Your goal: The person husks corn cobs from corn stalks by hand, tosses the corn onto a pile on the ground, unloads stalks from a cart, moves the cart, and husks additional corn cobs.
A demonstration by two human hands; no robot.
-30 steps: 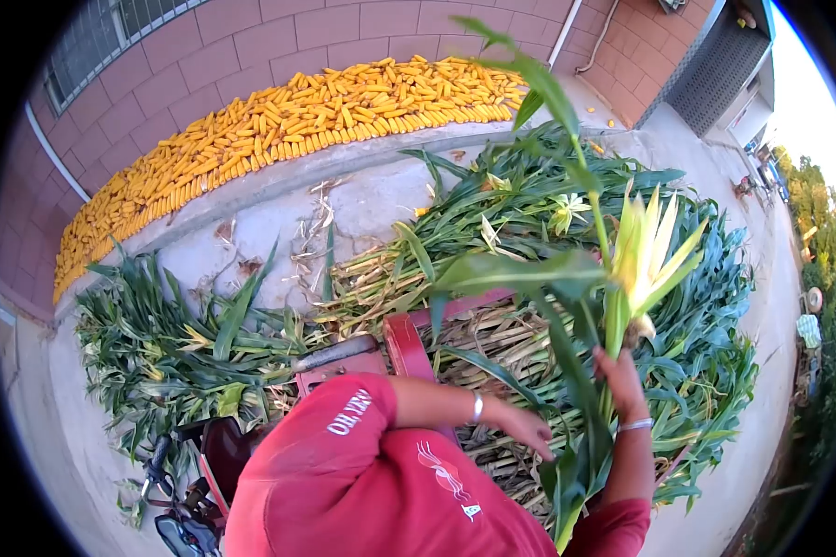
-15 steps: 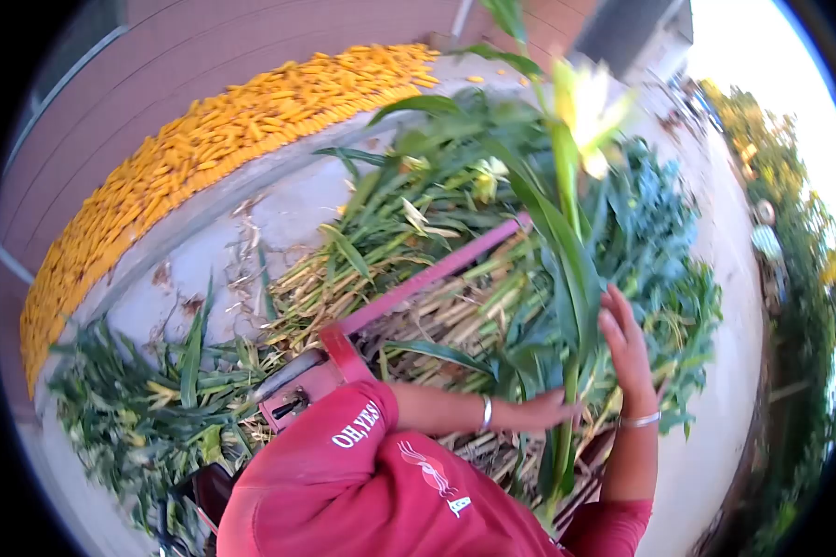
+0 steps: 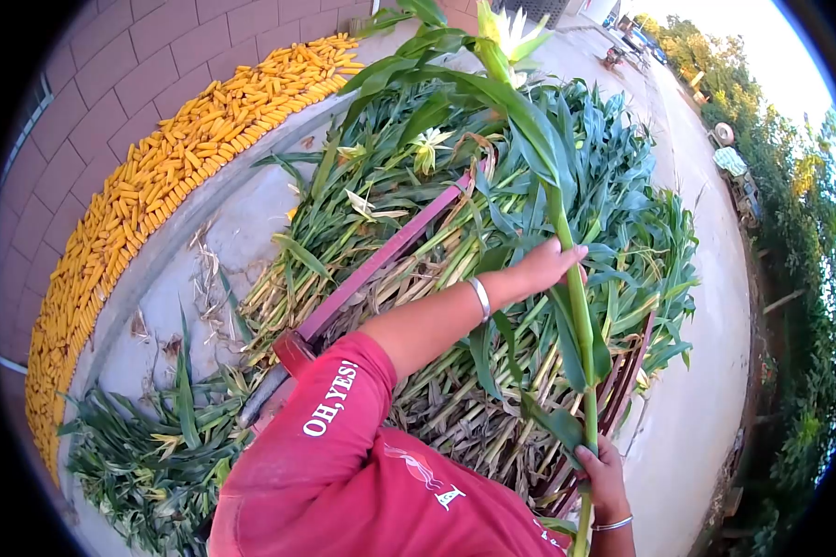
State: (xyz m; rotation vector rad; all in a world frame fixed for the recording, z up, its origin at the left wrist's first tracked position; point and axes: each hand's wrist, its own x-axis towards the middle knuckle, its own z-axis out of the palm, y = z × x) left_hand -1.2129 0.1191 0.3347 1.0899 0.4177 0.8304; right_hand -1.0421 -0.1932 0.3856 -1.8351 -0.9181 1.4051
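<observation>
A tall green corn stalk (image 3: 581, 330) stands nearly upright in front of me, its leaves spreading at the upper part and a pale opened husk (image 3: 502, 46) near its top. My left hand (image 3: 550, 266) is closed around the middle of the stalk. Lower down, my right hand (image 3: 604, 473) grips the same stalk near its bottom end. Behind and beneath it lies a big heap of cut corn stalks (image 3: 437, 371), with green leaves at the far side and dry stems nearer to me.
A pink metal bar (image 3: 390, 251) crosses the heap, and a dark red rail (image 3: 627, 376) runs along its right side. Yellow corn cobs (image 3: 186, 158) are piled along the brick wall (image 3: 158, 56). More green stalks (image 3: 149, 464) lie at lower left. Bushes (image 3: 808, 278) line the right.
My left hand has moved up the stalk and closed around it. My right hand, open beside the stalk before, has gone down and now grips it low. The stalk's top has shifted left.
</observation>
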